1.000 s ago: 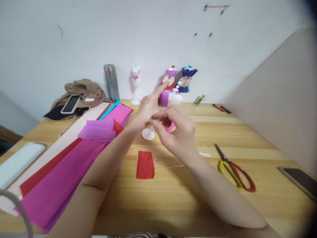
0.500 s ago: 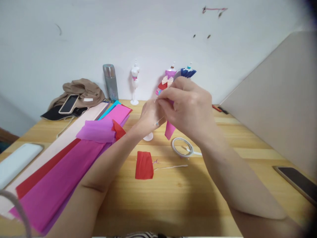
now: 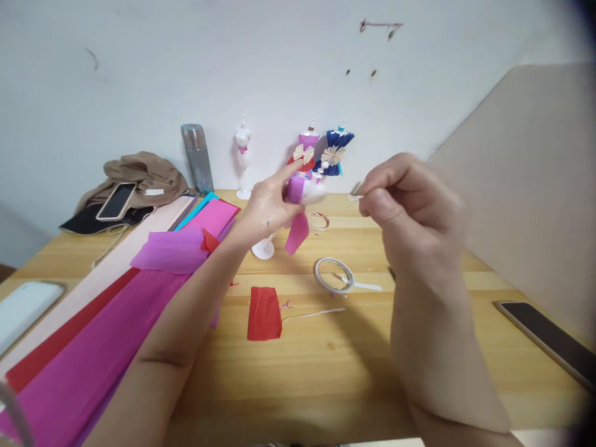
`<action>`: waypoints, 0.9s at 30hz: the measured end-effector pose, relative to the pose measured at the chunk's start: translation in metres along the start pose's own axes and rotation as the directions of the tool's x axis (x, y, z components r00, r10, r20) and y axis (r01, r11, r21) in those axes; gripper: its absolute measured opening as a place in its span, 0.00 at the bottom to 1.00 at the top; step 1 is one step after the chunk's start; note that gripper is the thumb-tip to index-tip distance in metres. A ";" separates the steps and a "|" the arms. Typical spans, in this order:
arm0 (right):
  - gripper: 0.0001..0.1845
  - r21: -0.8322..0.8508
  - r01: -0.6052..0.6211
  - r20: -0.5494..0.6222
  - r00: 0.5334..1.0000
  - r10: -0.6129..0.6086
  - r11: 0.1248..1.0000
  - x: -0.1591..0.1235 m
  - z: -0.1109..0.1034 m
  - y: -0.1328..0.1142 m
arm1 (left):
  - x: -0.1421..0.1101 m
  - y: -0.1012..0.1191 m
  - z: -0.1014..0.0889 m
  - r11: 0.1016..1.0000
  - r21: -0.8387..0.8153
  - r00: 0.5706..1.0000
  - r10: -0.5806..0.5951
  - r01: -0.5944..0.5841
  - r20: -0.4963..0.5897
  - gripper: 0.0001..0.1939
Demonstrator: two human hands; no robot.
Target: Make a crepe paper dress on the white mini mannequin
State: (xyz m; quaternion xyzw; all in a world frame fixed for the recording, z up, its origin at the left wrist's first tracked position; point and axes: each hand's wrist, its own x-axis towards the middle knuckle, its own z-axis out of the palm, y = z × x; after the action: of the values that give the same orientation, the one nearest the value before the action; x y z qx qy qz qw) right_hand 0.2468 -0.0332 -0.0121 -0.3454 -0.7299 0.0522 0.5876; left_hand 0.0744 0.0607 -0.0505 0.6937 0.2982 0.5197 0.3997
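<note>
My left hand [image 3: 269, 205] grips a small white mannequin [image 3: 311, 190] on a round white base [image 3: 263, 249], with its forefinger stretched up along a strip of pink crepe paper [image 3: 297, 231] that hangs from the figure. My right hand [image 3: 410, 205], raised to the right of the figure, has its fingers pinched on a thin white strip [image 3: 354, 197], probably tape. A roll of white tape [image 3: 333, 274] lies on the wooden table [image 3: 326, 366] below my hands. A red paper piece [image 3: 264, 313] and a thin white strip [image 3: 314, 313] lie nearer to me.
Long sheets of pink, red and pale crepe paper [image 3: 107, 335] cover the left of the table. At the back stand a grey flask [image 3: 197, 158], a bare mannequin [image 3: 243, 155] and two dressed ones [image 3: 326, 152]. A phone [image 3: 544, 341] lies at the right, another phone [image 3: 115, 200] on brown cloth.
My right hand has pulled away from the figure to the right, pinching a small white strip. My left hand stays on the mannequin. The view has shifted, so the scissors are hidden.
</note>
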 end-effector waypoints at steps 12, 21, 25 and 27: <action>0.12 0.241 -0.343 0.236 0.928 0.289 0.908 -0.002 0.007 0.049 | 0.006 -0.014 -0.002 0.995 -0.068 0.998 -0.068 0.068 -0.008 0.43; 0.09 0.101 -0.345 0.143 0.933 0.330 0.933 -0.003 0.028 0.061 | 0.009 -0.019 -0.004 0.994 -0.089 0.998 -0.058 0.061 0.039 0.42; 0.10 0.032 -0.313 0.143 0.941 0.305 0.949 -0.005 0.031 0.064 | 0.009 -0.020 -0.005 0.993 -0.102 0.997 -0.058 0.063 0.045 0.41; 0.11 -0.004 -0.297 0.125 0.947 0.296 0.955 -0.006 0.034 0.065 | 0.009 -0.020 -0.006 0.993 -0.107 0.998 -0.053 0.058 0.044 0.40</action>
State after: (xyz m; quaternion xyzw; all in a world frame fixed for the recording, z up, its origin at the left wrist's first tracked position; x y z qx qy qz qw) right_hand 0.2455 0.0233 -0.0587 -0.4429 -0.7046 0.1666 0.5288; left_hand 0.0716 0.0799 -0.0629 0.6729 0.2807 0.5095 0.4569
